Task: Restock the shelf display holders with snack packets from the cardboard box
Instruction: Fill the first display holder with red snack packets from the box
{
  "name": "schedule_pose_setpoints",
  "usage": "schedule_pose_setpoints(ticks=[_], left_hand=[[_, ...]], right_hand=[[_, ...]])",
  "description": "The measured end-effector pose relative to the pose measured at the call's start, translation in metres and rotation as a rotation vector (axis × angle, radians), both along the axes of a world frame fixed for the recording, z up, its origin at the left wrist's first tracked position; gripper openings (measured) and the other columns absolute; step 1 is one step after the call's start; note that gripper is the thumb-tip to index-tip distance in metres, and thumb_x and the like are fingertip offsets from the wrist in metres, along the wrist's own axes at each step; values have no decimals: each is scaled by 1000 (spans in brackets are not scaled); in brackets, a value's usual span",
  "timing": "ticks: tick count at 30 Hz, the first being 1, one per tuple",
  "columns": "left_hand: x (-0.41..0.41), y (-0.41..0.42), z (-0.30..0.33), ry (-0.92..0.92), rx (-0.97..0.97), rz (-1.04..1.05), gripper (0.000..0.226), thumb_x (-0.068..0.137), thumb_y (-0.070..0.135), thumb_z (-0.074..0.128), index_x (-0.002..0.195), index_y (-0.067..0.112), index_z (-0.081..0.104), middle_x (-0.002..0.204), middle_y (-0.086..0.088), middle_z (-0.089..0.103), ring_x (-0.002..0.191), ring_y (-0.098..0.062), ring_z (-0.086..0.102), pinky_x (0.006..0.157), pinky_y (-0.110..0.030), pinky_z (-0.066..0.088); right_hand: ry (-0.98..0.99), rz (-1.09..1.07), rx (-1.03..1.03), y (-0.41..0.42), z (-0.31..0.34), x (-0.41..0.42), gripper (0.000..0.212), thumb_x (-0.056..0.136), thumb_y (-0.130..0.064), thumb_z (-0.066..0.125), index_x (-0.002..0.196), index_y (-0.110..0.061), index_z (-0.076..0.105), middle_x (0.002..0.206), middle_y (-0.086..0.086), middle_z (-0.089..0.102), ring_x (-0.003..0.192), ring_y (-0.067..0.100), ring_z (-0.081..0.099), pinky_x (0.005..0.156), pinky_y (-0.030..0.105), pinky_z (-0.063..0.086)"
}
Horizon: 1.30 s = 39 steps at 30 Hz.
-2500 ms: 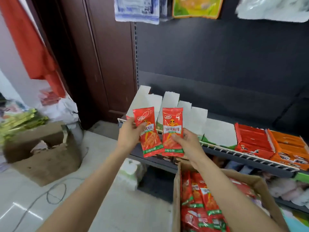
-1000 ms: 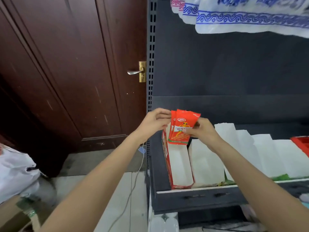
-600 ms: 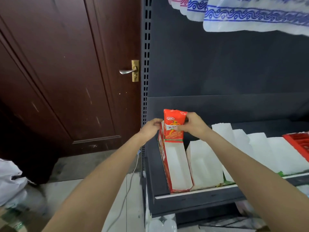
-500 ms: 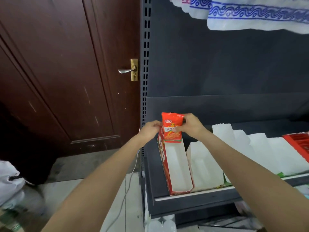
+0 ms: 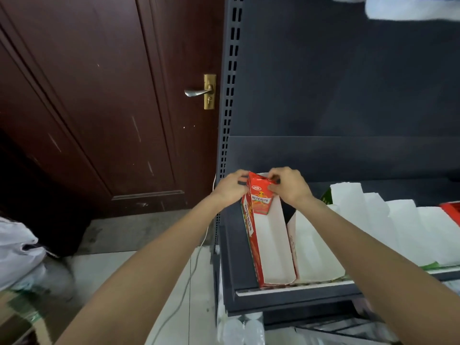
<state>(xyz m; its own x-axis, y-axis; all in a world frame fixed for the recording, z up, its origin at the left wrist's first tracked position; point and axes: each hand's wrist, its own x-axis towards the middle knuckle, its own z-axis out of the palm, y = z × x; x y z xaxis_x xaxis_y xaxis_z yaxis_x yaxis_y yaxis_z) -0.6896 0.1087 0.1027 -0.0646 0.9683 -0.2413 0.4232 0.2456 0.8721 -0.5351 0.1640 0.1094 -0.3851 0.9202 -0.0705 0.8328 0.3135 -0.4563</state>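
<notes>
Closest to me my two bare forearms reach forward and up from the bottom of the view, over the pale floor where a thin white cable (image 5: 196, 260) trails down beside the dark shelf (image 5: 293, 298). On that shelf, at its left end, stands the red display holder (image 5: 267, 255), a long open tray with a white inside, its front edge at the shelf lip and its floor bare from there back to the packets. Just to its right sits a white holder (image 5: 315, 252), touching it along the side, and more white holders (image 5: 388, 232) run on to the right. At the far end of the red holder my hands meet: my left hand (image 5: 230, 188) curls its fingers against the left top edge of the snack packets (image 5: 260, 199), and my right hand (image 5: 290, 186) pinches their top right corner between thumb and forefinger. The red packets stand upright in the back of the holder, tops above its walls. Beyond them rises the dark grey back panel (image 5: 348, 95) of the shelving, and to its left a brown wooden door (image 5: 99, 108) with a brass-plated handle (image 5: 202, 92).
</notes>
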Motion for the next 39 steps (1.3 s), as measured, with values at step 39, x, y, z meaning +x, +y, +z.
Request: schedule_pose_setpoints(ticks=[39], left_hand=[[122, -48, 49, 416, 550, -33, 19, 93, 19, 53, 110, 15, 60, 95, 3, 66, 83, -15, 61, 71, -33, 50]], right_hand=[[429, -206, 173, -70, 34, 120, 22, 92, -5, 51, 110, -12, 63, 98, -1, 64, 87, 9, 58, 76, 8, 45]])
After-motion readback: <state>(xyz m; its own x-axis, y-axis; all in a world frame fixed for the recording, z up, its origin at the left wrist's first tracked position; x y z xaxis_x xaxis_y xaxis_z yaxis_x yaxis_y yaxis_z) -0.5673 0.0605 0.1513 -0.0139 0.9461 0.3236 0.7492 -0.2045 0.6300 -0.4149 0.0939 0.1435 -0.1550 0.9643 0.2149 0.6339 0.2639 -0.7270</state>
